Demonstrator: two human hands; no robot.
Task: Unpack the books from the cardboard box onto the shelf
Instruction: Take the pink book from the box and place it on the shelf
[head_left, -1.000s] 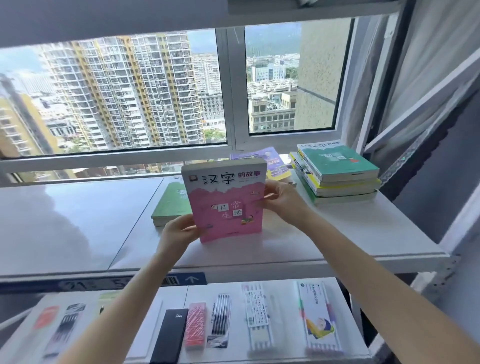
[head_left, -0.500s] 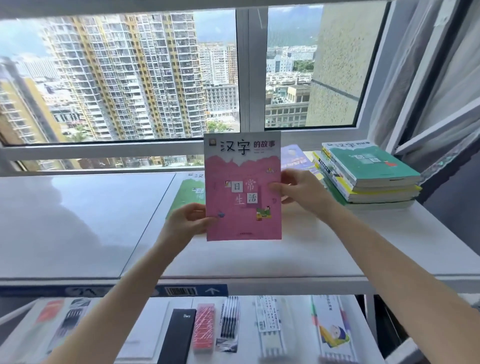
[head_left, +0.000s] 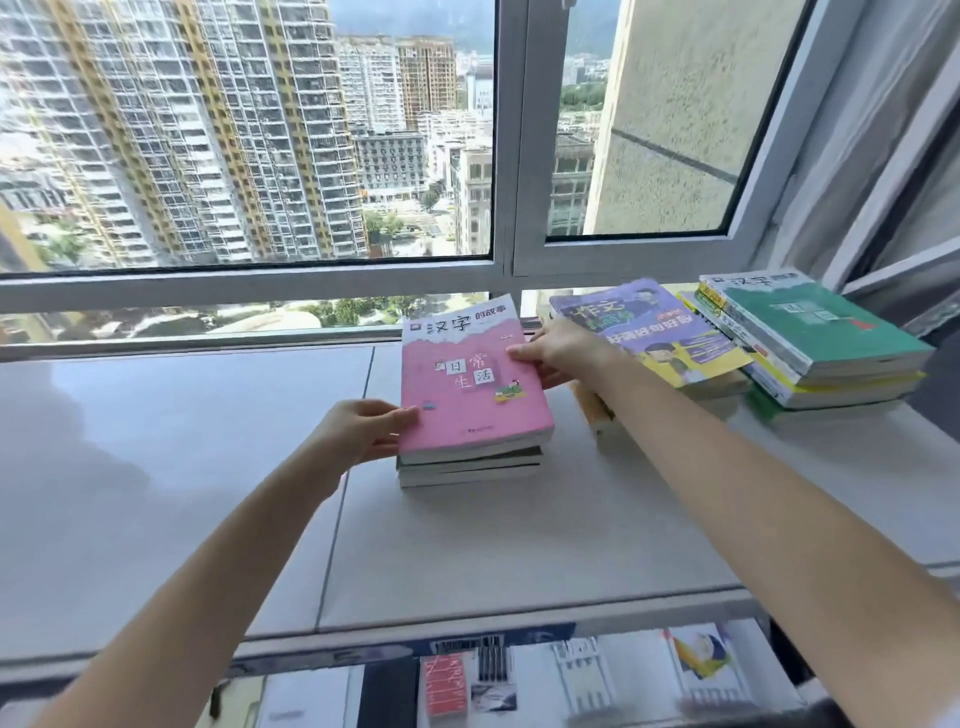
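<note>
A pink book (head_left: 470, 384) lies flat on top of a short stack of books (head_left: 470, 467) on the white shelf (head_left: 182, 467) by the window. My left hand (head_left: 363, 431) grips its left edge near the front corner, thumb on the cover. My right hand (head_left: 563, 356) holds its right edge, thumb on top and fingers under it. To the right lies a purple and yellow book (head_left: 654, 332) on another pile, and a green-covered stack (head_left: 810, 343) beyond it. The cardboard box is out of view.
A window frame (head_left: 509, 270) runs right behind the shelf. A lower shelf (head_left: 519, 686) under the front edge carries packs of pens and stationery. The shelf's left half (head_left: 156, 441) is bare white board.
The pink book was held upright in front of me; it has been tipped flat and set down on the stack. Both hands went down and forward with it.
</note>
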